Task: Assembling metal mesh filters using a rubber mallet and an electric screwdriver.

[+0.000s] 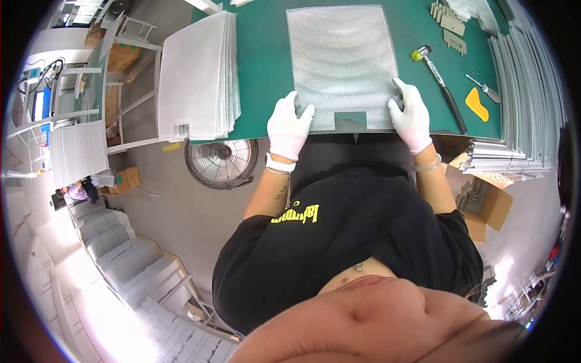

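Mesh sheet [342, 66] lies on the green table [260, 60], left hand [288, 126] and right hand [412, 119] at its near corners, fingers spread; whether they pinch it, I cannot tell. Light, even pressure from both sides should avoid bending it.

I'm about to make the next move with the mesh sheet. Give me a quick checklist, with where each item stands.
1. Left hand at the left edge of the sheet: ok.
2. Right hand at its right edge: ok.
3. Grip firm on both sides: cannot tell; the contact under the fingers is hidden.
4. Sheet apart from the mesh stack: ok, table shows between them.
5. Hammer off the sheet: ok, it lies to the right of it.
6. Screwdriver off the sheet: ok, it lies beyond the hammer, farther right.
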A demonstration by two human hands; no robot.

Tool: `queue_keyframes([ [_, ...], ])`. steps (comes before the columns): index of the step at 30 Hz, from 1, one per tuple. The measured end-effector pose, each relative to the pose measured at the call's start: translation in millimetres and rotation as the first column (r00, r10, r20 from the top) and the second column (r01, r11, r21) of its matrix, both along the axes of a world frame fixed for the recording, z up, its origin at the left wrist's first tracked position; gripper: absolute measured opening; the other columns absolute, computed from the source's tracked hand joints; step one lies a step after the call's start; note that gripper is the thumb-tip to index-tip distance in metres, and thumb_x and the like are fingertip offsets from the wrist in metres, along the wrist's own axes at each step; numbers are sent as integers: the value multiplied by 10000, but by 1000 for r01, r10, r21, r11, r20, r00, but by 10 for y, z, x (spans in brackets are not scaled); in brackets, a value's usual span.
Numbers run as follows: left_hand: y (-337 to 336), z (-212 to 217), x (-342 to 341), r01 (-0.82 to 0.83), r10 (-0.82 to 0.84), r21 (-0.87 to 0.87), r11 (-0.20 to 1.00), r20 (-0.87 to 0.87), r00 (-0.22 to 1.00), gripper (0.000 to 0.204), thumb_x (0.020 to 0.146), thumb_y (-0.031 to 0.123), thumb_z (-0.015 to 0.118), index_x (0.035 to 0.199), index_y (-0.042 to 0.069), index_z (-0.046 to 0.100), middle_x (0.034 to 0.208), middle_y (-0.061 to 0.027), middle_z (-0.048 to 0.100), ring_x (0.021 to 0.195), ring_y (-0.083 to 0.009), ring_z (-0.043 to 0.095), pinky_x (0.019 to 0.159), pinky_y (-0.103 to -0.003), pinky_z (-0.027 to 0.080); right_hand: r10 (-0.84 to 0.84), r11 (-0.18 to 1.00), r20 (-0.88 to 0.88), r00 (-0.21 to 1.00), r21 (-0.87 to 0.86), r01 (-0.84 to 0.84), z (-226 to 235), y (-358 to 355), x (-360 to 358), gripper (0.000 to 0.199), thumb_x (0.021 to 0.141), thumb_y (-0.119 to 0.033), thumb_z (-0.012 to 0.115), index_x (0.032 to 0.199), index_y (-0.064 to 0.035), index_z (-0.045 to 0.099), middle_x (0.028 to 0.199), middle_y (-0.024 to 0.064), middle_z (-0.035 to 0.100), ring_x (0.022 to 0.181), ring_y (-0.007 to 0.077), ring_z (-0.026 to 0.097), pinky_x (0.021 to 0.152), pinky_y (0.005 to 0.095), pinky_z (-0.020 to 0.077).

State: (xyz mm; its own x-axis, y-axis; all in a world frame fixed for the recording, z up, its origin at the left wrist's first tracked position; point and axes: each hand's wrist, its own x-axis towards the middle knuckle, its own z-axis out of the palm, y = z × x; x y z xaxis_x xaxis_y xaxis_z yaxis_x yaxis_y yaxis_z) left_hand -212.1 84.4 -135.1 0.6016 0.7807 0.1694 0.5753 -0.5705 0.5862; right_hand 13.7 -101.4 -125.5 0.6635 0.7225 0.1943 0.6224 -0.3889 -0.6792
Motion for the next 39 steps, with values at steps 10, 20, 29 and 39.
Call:
queue_keyframes([
  [10, -26, 22, 29, -13, 17, 65, 998, -69, 997, 547, 837, 352, 766, 1235, 0, 637, 1034, -134, 665, 837, -255, 642, 803, -361, 532, 6, 995, 57, 998, -96, -1, -10, -8, 5, 460, 865, -123, 669, 1313, -66, 582, 1065, 148, 603, 890, 327, 639, 797, 389, 539],
  [20, 108, 120, 66, -42, 66, 137, 990, -177, 982, 665, 815, 364, 761, 1368, 43, 578, 1329, -183, 562, 1158, -364, 574, 968, -435, 480, 41, 924, 116, 992, -383, 7, 266, 74, 109, 453, 874, -235, 684, 1303, -108, 617, 1049, 169, 599, 939, 352, 636, 825, 423, 531],
  [29, 510, 46, 280, 365, -283, 234, 901, -321, 904, 631, 862, 392, 676, 1419, 118, 566, 1520, -164, 452, 1396, -449, 367, 1187, -583, 210, 151, 968, 260, 954, -236, -89, 551, 1793, 1750, 501, 932, -447, 513, 1087, -3, 686, 1079, 244, 693, 1031, 416, 651, 912, 469, 512],
  [39, 625, 80, 441, 246, -243, 209, 947, -42, 969, 745, 759, 334, 817, 1392, 79, 519, 1558, -336, 232, 1433, -507, 244, 1184, -572, 224, -71, 681, 193, 979, -708, 188, 253, 3225, 3042, 589, 850, -547, 623, 1237, -113, 715, 1289, 96, 687, 1191, 310, 649, 944, 441, 518],
])
